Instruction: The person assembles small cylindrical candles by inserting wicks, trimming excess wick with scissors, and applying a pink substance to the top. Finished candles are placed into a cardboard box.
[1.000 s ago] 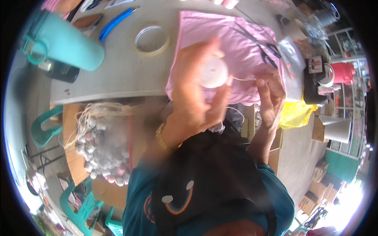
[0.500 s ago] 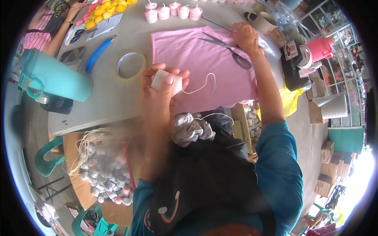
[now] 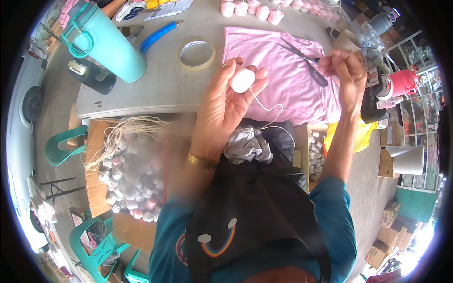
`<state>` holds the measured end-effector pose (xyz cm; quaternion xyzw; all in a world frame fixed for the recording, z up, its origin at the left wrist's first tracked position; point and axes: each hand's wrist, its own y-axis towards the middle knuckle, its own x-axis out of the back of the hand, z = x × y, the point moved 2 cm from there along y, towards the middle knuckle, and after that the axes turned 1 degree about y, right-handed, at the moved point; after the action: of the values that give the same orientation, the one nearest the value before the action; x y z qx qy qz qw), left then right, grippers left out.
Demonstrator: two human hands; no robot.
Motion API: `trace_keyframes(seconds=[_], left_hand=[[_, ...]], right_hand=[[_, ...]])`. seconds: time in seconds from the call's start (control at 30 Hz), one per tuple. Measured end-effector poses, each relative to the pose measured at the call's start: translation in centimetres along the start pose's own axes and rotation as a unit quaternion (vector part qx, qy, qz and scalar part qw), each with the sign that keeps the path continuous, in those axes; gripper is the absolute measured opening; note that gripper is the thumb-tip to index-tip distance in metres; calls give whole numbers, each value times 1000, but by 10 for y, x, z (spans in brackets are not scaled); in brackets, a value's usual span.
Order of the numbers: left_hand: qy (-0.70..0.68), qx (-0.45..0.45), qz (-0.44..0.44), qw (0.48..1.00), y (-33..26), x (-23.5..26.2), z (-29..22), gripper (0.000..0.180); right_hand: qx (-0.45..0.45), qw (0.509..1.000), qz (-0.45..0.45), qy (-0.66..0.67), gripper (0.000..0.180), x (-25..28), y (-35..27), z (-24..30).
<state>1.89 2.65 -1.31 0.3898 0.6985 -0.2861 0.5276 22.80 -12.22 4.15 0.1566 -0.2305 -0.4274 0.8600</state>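
A small white candle (image 3: pixel 242 80) with a long loose string wick (image 3: pixel 269 108) rests in the fingers of my left hand (image 3: pixel 222 101), over the near edge of the pink cloth (image 3: pixel 269 61). The string trails down toward a crumpled grey cloth (image 3: pixel 247 146) at my lap. My right hand (image 3: pixel 344 70) is raised at the cloth's right edge, its fingers curled together; what they hold, if anything, I cannot make out. Beside it lie dark-handled scissors (image 3: pixel 317 75), blades spread a little, on the pink cloth.
Pink-and-white candles (image 3: pixel 240 8) line the table's far side. On the left stand a turquoise bottle (image 3: pixel 113 47), a blue cutter (image 3: pixel 158 37) and a tape roll (image 3: pixel 181 56). Below the table edge sits a cardboard box (image 3: pixel 96 165) of many small candles (image 3: pixel 132 188).
My view has shifted, so the table appears farther right. My left hand has turned the candle, showing its rounded end. My right hand has lifted; the thin dark rod beside it is out of sight.
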Motion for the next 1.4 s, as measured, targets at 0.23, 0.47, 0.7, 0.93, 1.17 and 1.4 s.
trace_keyframes(seconds=[0.23, 0.47, 0.7, 0.93, 1.17, 1.4], left_hand=[[-8, -22, -45, 999, 1, 4, -3, 21], [29, -97, -57, 993, 5, 11, -9, 19], [29, -104, -37, 993, 7, 10, -6, 19], [34, -102, -54, 993, 4, 10, -5, 20], [67, -102, -56, 991, 5, 11, -5, 17], [61, -111, -86, 988, 9, 14, -4, 15]], right_hand=[[-192, 964, 82, 167, 16, -36, -79, 13], [33, 977, 181, -107, 35, -49, -136, 50], [33, 980, 176, -82, 39, -54, -145, 54], [36, 982, 173, -68, 41, -57, -146, 50], [-18, 981, 180, -74, 42, -55, -145, 49], [40, 981, 179, -65, 42, -57, -145, 46]])
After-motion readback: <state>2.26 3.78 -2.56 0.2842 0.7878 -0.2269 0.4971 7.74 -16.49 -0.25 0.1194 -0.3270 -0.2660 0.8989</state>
